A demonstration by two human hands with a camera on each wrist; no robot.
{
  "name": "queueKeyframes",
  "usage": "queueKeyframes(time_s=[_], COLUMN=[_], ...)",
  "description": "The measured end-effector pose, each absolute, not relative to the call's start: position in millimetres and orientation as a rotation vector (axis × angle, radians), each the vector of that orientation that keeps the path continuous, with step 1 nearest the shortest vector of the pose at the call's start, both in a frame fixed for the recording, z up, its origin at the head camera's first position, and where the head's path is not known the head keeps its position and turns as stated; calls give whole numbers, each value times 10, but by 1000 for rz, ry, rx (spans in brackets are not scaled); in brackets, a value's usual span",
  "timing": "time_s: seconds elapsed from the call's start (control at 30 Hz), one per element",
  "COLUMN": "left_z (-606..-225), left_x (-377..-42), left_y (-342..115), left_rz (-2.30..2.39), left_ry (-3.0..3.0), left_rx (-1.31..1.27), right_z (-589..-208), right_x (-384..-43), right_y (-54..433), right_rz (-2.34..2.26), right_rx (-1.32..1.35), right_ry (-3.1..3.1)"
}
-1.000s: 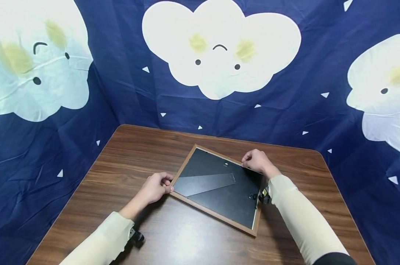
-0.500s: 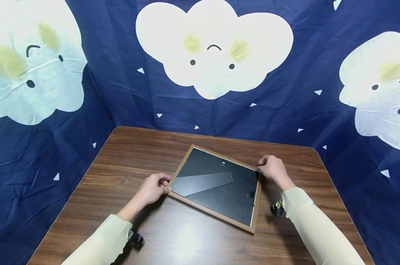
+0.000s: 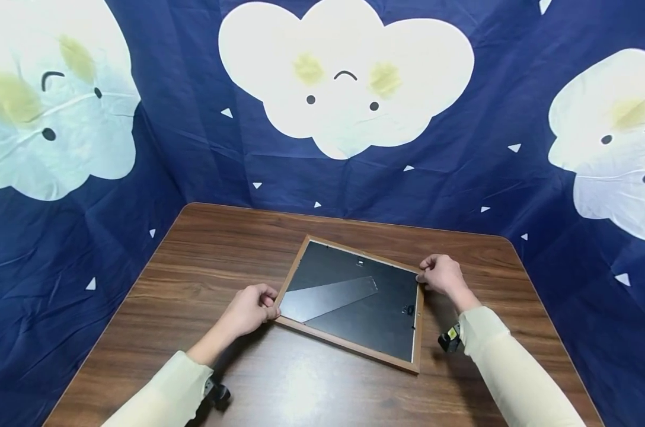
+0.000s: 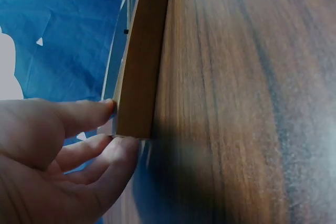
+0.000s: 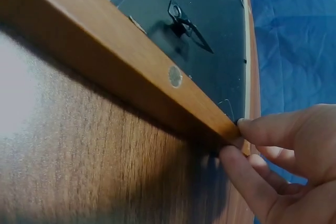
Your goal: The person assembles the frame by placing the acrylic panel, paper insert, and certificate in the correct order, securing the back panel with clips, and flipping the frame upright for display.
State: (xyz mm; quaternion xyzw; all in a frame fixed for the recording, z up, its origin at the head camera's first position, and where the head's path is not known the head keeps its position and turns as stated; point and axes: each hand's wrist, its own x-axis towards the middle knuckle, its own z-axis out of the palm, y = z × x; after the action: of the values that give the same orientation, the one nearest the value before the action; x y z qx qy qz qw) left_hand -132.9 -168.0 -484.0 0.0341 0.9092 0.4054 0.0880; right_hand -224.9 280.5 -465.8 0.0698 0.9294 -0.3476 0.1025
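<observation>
A wooden picture frame (image 3: 349, 346) lies back side up on the table, turned at an angle. Its black backing board (image 3: 376, 320) carries a folded stand leg (image 3: 330, 298) and a small metal hanger (image 5: 182, 27). At the near left corner my left hand (image 3: 252, 309) grips the frame, thumb on top and fingers against the outer edge. The far right corner is pinched by my right hand (image 3: 443, 276); the right wrist view has the thumb over the rim and a fingertip at the side beneath.
The wood-grain table (image 3: 205, 255) reaches back to a blue cloth backdrop (image 3: 205, 148) printed with white clouds. Cloth also hangs along the left and right sides. A small black camera sits on each wrist, the left one (image 3: 218, 394) close over the tabletop.
My right hand has slid rightward along the frame's far edge to the corner. The picture frame has turned slightly, and my left hand has kept its corner.
</observation>
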Motion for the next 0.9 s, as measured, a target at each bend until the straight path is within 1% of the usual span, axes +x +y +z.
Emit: queueKeyframes(time_s=[0.13,0.3,0.47,0.63,0.9], left_z=[-4847,-4858,-4823,-4797,-4858], left_x=[-1430,-1713,-2033,-2275,-2560], left_y=[-1664,-1637,-1558,-1467,-1425], left_rz=[1219,1276,1324,1312,1301], left_ry=[2652,2560,2433,2380,2430], left_rx=[128,139,88,34,88], right_z=[-4669,-4660,-4681,-4701,-4696], right_x=[-2263,-2272,-2292,-2308,-2324], right_y=[2865,2896,2907,2902,2883], right_rz=[-1100,-1185,-1187,-1162,-1158], right_rx=[229,261,268,261,254], right_ry=[2702,2626,2627,2657,2658])
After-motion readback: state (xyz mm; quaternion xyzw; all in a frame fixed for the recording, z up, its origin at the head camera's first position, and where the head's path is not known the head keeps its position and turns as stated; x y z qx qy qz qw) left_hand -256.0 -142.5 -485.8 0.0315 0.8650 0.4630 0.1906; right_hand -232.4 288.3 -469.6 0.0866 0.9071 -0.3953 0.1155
